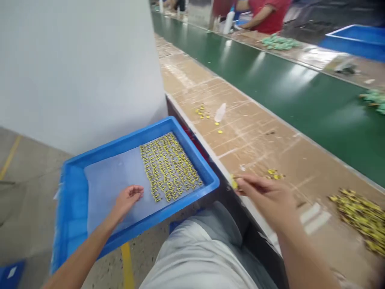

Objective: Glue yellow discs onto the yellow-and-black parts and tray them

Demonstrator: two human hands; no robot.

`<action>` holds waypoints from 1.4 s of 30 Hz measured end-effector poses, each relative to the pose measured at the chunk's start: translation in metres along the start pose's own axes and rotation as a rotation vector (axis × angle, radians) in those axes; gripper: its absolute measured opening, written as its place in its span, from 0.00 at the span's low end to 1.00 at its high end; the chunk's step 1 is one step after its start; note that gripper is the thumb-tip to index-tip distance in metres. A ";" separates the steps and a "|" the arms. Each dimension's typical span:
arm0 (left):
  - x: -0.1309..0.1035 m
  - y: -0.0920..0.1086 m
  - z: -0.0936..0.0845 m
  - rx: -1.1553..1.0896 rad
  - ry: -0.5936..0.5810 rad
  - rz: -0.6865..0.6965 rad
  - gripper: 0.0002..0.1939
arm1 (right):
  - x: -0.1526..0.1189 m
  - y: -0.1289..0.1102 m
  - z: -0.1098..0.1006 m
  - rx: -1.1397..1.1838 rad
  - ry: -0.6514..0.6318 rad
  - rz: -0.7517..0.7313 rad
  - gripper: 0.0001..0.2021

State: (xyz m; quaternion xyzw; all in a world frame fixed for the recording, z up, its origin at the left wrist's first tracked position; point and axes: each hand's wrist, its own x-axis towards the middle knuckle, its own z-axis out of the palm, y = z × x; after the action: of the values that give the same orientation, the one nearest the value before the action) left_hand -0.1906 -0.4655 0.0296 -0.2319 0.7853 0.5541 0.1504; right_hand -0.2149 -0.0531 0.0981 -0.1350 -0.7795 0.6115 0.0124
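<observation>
My left hand (130,200) hovers above the sheet-lined part of a blue tray (192,160), its fingers curled together. Whatever it may hold is too small or hidden to make out. Several rows of small yellow-and-dark pieces (168,166) fill the tray's right half, left of a bare pale sheet (114,172). Between thumb and fingertips, my right hand (264,196) pinches a small yellow piece (234,182) at the bench's near edge. Just beyond that hand lie a few loose yellow pieces (274,174). A bigger pile of yellow-and-dark pieces (361,218) is at the right.
A cardboard-covered bench (249,140) runs along a green conveyor belt (270,80). On the bench lie a small whitish bottle (220,112) and yellow bits (202,112). Across the belt sits a person in red (267,16) near green pieces (279,41). A pale panel (81,72) stands left.
</observation>
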 end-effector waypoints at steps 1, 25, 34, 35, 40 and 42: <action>0.003 -0.008 -0.007 0.006 0.000 -0.020 0.17 | 0.002 -0.007 0.033 -0.002 -0.234 0.019 0.17; 0.020 -0.084 0.035 -0.040 -0.379 -0.135 0.12 | -0.008 0.039 0.286 -0.947 -1.265 0.462 0.13; 0.023 -0.089 0.042 0.010 -0.341 -0.017 0.07 | -0.002 0.036 0.283 -1.201 -1.299 0.185 0.12; 0.023 -0.089 0.043 0.011 -0.335 -0.013 0.06 | -0.002 0.035 0.283 -1.234 -1.288 0.149 0.12; 0.022 -0.088 0.042 -0.001 -0.294 -0.007 0.05 | -0.007 0.040 0.283 -1.309 -1.208 0.011 0.15; 0.022 -0.088 0.042 -0.015 -0.289 -0.014 0.05 | -0.008 0.046 0.282 -1.322 -1.160 -0.021 0.16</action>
State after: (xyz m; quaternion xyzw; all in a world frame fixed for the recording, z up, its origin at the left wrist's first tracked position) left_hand -0.1637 -0.4545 -0.0662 -0.1565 0.7495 0.5866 0.2640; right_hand -0.2500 -0.3130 -0.0154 0.2247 -0.8586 0.0072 -0.4607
